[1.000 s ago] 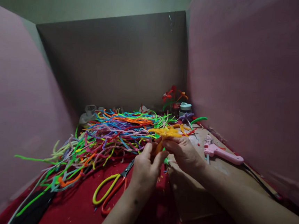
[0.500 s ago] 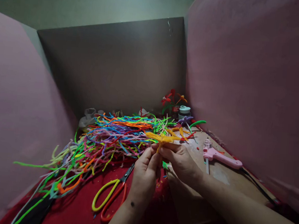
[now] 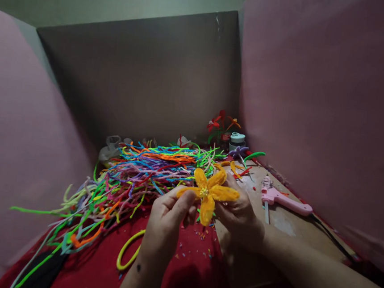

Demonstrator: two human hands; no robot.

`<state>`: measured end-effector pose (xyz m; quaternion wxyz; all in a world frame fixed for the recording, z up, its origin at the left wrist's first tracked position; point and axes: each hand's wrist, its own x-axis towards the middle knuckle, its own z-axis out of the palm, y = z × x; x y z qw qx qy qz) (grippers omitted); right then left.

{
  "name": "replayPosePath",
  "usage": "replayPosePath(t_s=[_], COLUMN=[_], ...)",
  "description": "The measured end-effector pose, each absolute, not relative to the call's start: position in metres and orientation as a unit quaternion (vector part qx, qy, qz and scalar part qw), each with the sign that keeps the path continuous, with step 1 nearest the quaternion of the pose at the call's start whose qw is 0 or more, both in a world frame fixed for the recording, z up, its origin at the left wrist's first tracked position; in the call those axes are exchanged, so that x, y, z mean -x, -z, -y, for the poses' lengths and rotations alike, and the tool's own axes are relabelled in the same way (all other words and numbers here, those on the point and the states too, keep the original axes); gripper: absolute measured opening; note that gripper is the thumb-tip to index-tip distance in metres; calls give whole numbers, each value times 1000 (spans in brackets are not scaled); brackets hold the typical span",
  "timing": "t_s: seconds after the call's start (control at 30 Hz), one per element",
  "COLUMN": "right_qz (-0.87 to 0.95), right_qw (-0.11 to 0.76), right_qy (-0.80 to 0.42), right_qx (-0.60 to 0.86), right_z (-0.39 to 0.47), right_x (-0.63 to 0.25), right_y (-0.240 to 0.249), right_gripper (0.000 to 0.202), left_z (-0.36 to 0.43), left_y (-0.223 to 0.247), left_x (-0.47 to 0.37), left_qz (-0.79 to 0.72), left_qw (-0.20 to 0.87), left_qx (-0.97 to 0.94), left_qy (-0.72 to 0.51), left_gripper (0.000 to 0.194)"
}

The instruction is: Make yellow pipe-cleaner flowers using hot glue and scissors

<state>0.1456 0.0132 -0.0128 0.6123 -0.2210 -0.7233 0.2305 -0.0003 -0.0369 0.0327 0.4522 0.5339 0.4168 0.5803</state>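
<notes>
A yellow-orange pipe cleaner flower (image 3: 219, 193) faces me, its fuzzy petals spread around a pale beaded centre. My left hand (image 3: 167, 216) pinches the left petal, thumb in front. My right hand (image 3: 241, 215) is closed behind the flower on its right side; its fingertips are partly hidden by the petals. Below my left hand, the yellow handle loop (image 3: 122, 253) of the scissors shows on the red cloth (image 3: 189, 273); the rest of the scissors is covered by my hand and forearm.
A large heap of coloured pipe cleaners (image 3: 156, 163) lies at left and centre. On the board (image 3: 282, 223) at right rests a pink glue gun (image 3: 286, 201) with its cord. Behind are a purple flower (image 3: 238, 152), a lidded jar (image 3: 237, 139) and red flowers (image 3: 214, 124). Pink panels flank both sides.
The flower has turned from edge-on to face me. My left hand has shifted left onto a petal, and now covers the red scissor handle. My right hand has moved slightly right behind the flower.
</notes>
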Motion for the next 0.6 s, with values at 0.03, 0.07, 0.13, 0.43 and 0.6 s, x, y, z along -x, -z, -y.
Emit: replayPosePath(t_s=[0.03, 0.07, 0.13, 0.43, 0.6], right_qz=[735, 745, 759, 763, 749], right_qw=[605, 598, 591, 612, 614], right_qy=[-219, -211, -194, -112, -152], right_qx=[213, 207, 194, 177, 197], right_z=[-11, -8, -4, -9, -11], right_x=[-146, -145, -145, -145, -144], right_y=[12, 11, 9, 7, 11], right_gripper=[16, 17, 18, 12, 11], left_z=[36, 34, 30, 31, 34], left_y=[-32, -31, -29, -23, -23], left_x=[0, -1, 0, 5, 0], left_qz=[-418, -412, -382, -356, -383], left_qw=[499, 552, 662, 678, 610], left_qx=[-498, -457, -370, -400, -499], left_qy=[-573, -562, -528, -503, -482], left_gripper=[35, 35, 35, 44, 27])
